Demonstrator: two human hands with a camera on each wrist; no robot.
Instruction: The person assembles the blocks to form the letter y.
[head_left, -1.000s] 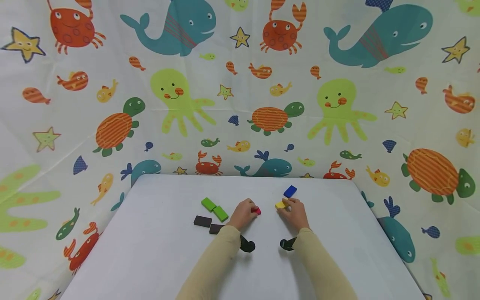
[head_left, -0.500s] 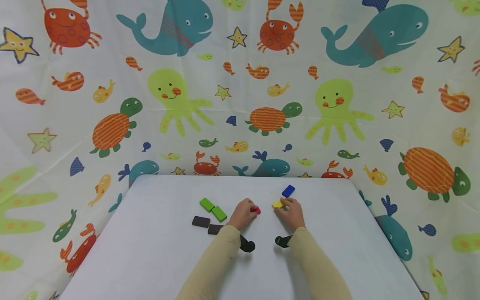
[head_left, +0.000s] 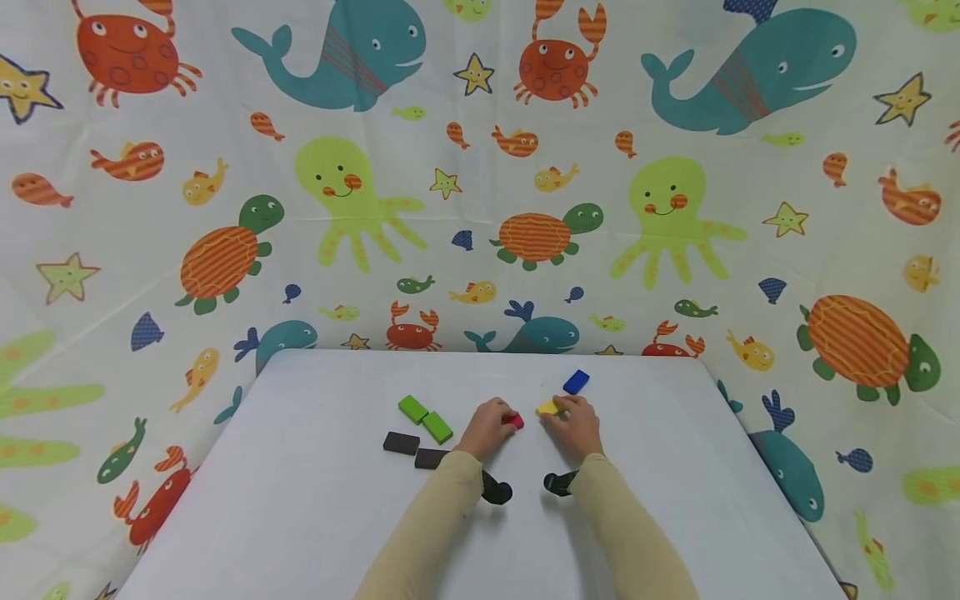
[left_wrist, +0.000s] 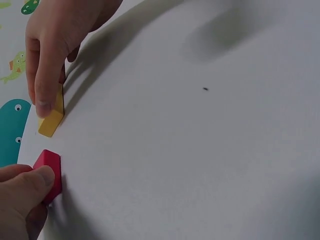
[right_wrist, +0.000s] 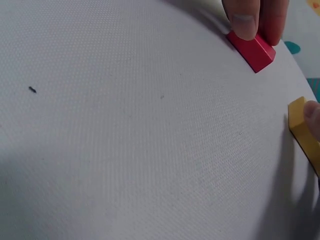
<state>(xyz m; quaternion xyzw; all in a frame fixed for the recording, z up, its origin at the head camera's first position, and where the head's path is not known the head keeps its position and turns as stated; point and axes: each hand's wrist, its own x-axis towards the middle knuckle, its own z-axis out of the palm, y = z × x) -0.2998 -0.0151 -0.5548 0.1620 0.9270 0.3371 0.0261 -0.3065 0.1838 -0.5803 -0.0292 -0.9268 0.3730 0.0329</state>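
My left hand (head_left: 486, 428) pinches a red block (left_wrist: 49, 172) between thumb and fingers, low at the white table. Just to its right, my right hand (head_left: 576, 428) holds a yellow block (head_left: 547, 407). A short gap separates the two blocks. In the left wrist view the yellow block (left_wrist: 51, 120) appears above the red one, partly covered by the right hand's fingers. From the right wrist, the red block (right_wrist: 254, 51) shows under the left fingertips, while my right thumb (right_wrist: 313, 117) lies against the yellow block's side.
Behind the right hand lies a blue block (head_left: 576, 382). Two green blocks (head_left: 437, 427) and two dark blocks (head_left: 401, 442) lie left of the left hand, one dark block partly behind the sleeve. A sea-animal cloth (head_left: 450, 167) hangs beyond the white table (head_left: 300, 517).
My right hand has slid left with the yellow block, closer to the red one. The left hand stays almost in place, still pinching the red block. The head view has shifted slightly.
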